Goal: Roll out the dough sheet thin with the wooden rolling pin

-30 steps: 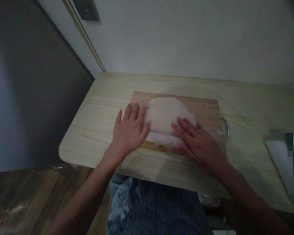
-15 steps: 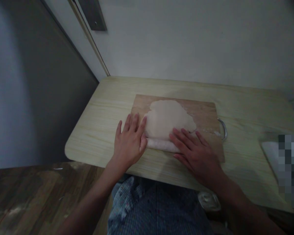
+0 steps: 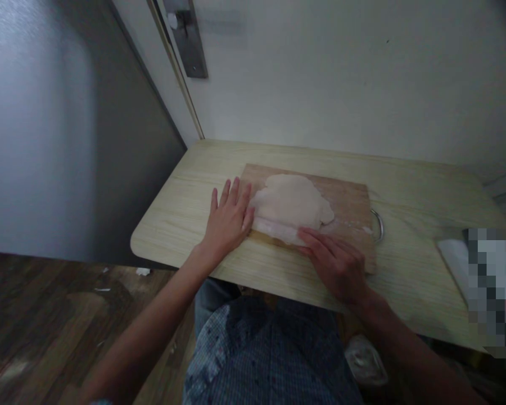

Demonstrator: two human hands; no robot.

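A flat, pale sheet of dough with an uneven edge lies on a wooden cutting board. Its near edge forms a thick white roll. My left hand rests flat with spread fingers at the left end of the roll, its thumb touching the dough. At the other end, my right hand has its fingers drawn together, pinching the right end of the rolled edge. The fingers cover that end, so its shape is hidden.
The board has a metal handle on its right side. It sits on a light wood-grain table against a white door with a metal lock plate. A pixelated object lies at the table's right. A clear plastic-like container is below.
My right hand has gone from spread fingers to fingers pressed together at the roll's right end. My left hand stays spread at the left end. The view has shifted slightly.
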